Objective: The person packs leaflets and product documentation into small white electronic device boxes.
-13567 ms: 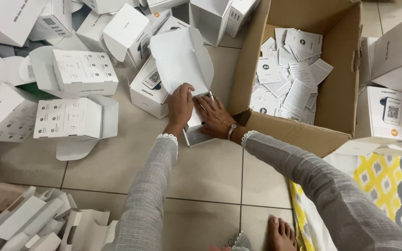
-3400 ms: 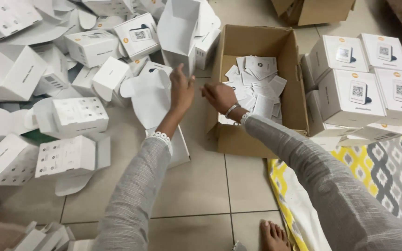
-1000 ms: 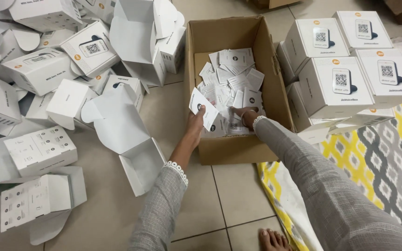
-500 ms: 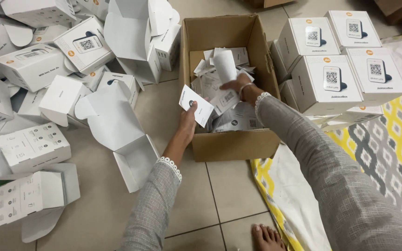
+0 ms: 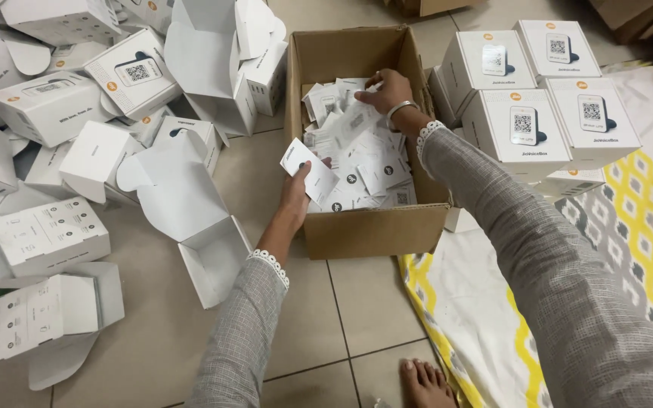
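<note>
Left arm: grey patterned sleeve with a lace cuff, stretched forward from the lower middle to the near-left corner of the cardboard box [image 5: 376, 227]. Left hand [image 5: 296, 198]: raised at the box's left wall, fingers closed in a pinch on one white card [image 5: 308, 169], held tilted just over the box's left edge.

Right arm: reaching in from the lower right, bent across the box's right wall, a bangle at the wrist. Right hand [image 5: 385, 91]: deep at the far end of the box, palm down, fingers curled narrowly onto the loose cards [image 5: 376, 162] — grasping one of the far leaflets there.

Box contents: a heap of white cards and leaflets, piled across the whole floor of the box.

Change from half a second before: the rolled white paper that the right hand held up is gone from it; that hand now lies lower on the pile. The left hand's card sits a little further left.

Surroundings: opened white boxes [image 5: 205, 219] strewn on the tiled floor at left; closed white boxes [image 5: 519, 125] stacked just right of the cardboard box; a yellow-patterned cloth [image 5: 644, 227]; a bare foot [image 5: 425, 381] at the bottom edge.
</note>
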